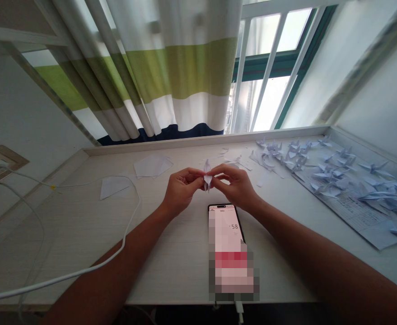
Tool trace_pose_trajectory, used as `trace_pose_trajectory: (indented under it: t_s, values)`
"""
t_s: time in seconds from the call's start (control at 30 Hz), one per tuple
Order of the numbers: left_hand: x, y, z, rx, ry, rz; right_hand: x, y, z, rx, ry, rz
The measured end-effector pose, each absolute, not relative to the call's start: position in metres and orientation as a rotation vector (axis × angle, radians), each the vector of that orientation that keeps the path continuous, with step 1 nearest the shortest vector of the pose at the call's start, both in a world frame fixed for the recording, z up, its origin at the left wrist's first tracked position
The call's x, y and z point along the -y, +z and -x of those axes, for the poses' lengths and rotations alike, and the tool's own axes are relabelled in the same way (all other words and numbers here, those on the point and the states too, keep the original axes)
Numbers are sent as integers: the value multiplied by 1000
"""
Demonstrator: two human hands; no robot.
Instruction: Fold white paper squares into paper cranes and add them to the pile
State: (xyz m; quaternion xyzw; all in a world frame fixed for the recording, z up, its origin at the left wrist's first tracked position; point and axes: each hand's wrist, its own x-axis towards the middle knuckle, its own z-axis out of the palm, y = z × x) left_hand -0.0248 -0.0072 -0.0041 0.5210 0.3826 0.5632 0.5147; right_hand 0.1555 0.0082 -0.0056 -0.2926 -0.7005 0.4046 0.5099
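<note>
My left hand [181, 188] and my right hand [236, 184] meet above the middle of the desk. Between their pinched fingertips is a small, partly folded piece of white paper [207, 175], held upright. Both hands are closed on it, one from each side. Just below the hands a phone [230, 246] lies flat on the desk with its screen lit.
Several finished paper cranes [333, 174] lie on a large sheet at the right. Loose folded papers [152, 166] and scraps [234, 159] lie behind the hands. A white cable [127, 234] loops across the left of the desk [83, 225]. Striped curtains and a window stand behind.
</note>
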Motion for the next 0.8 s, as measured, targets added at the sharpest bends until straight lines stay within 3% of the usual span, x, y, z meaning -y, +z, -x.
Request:
trace_pose_trajectory:
  t_s: [0.47, 0.8]
  values:
    - [8, -2, 30, -920, 1295, -1077, -11, -1, -166, 2041, 448, 651]
    - [8, -11, 28, -876, 1286, -1348, -9, -1, -163, 1850, 706, 742]
